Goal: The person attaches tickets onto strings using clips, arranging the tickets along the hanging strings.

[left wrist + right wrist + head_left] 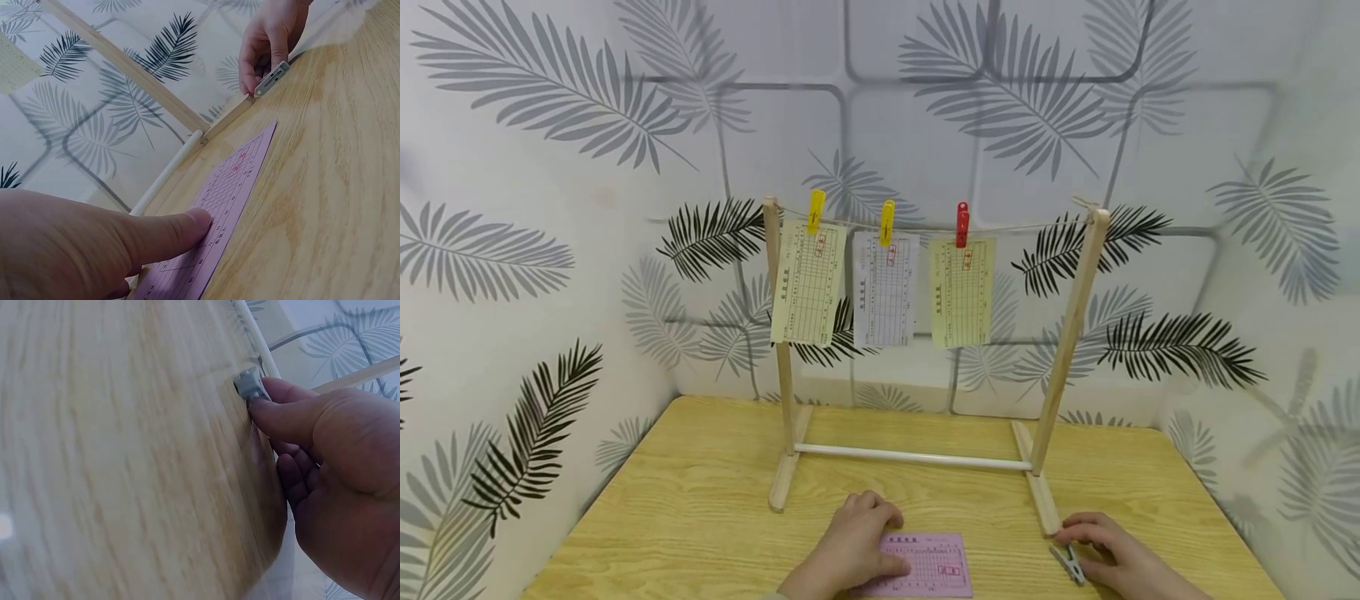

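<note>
A pink printed slip lies at the front of the table. My left hand holds it at its left side, the thumb on the printed face; the other fingers are mostly hidden in the left wrist view. By the right foot of the wooden stand, my right hand pinches a grey clothespin between thumb and fingers. In the right wrist view the clothespin sits at the fingertips, close to the tabletop. The two hands are apart, with the slip nearer the left one.
Behind the hands stands a wooden frame with a white crossbar and a string. From the string hang a yellow-green slip, a white slip and another yellow-green slip, under two yellow clips and one red clip. Patterned walls enclose the table.
</note>
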Available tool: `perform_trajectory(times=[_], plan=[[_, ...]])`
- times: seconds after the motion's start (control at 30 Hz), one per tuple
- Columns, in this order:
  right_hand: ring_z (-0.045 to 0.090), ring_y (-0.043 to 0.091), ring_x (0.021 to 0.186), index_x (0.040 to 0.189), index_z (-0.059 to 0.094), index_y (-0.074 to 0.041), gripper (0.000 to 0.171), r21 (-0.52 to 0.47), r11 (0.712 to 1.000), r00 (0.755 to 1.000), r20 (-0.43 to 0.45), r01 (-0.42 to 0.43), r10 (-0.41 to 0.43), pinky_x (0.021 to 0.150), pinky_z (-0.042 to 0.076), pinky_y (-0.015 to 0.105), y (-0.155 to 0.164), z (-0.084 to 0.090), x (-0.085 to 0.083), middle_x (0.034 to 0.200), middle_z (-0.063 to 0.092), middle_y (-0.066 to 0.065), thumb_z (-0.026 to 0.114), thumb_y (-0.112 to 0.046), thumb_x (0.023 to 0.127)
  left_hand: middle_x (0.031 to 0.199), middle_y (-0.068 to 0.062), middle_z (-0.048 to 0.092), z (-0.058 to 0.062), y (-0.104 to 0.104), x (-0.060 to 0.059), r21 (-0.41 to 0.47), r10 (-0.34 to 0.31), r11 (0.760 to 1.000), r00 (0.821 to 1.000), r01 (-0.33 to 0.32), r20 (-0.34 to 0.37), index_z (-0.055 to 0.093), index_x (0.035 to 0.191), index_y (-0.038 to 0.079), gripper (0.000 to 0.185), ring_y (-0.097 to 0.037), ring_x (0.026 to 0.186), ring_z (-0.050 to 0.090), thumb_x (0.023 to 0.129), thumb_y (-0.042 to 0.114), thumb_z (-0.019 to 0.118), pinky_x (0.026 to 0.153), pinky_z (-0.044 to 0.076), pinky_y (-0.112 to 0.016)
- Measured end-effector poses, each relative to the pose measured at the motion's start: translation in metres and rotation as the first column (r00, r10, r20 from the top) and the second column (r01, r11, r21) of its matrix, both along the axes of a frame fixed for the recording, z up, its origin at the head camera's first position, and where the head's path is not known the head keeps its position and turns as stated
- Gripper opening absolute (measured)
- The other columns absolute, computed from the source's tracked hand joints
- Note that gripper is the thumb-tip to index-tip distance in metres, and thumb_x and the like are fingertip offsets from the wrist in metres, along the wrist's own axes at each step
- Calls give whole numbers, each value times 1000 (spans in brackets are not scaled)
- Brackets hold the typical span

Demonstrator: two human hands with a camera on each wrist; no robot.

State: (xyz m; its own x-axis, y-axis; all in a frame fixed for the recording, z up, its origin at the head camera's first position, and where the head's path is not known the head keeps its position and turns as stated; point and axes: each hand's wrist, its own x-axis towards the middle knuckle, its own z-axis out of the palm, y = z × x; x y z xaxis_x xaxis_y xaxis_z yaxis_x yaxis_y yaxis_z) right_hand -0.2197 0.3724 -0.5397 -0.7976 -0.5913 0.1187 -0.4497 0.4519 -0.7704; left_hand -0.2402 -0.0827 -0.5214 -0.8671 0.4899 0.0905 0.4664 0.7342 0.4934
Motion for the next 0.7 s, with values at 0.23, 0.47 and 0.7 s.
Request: perform_trajectory(times=[0.23, 0.47, 0.7], plan=[[45, -13, 127, 132, 70, 0, 24, -76, 997, 999, 29, -14, 16, 99, 45, 13, -3, -2, 3, 140, 53, 22, 67, 0, 108, 120, 6, 62, 0, 1, 1, -15, 8, 1000, 1000, -8, -17, 74, 108, 23, 42, -19, 112, 54, 81, 44, 100, 100, 49, -47], [46, -13, 126, 124, 68, 2, 15, -87, 996, 999, 39, 11, -8, 99, 47, 13, -4, -4, 5, 140, 51, 26, 66, 1, 109, 118, 6, 63, 0, 1, 2, -28, 19, 999, 999, -20, -32, 74, 107, 22, 43, -18, 109, 54, 81, 45, 99, 99, 49, -47], [44, -16, 124, 116, 66, 0, 7, -77, 995, 994, 92, 60, -53, 98, 47, 14, -7, -1, 9, 142, 48, 34, 68, -2, 109, 107, 7, 61, 2, 3, 6, -72, 67, 995, 995, -72, -72, 74, 113, 19, 51, -17, 99, 52, 80, 49, 99, 95, 49, -46]])
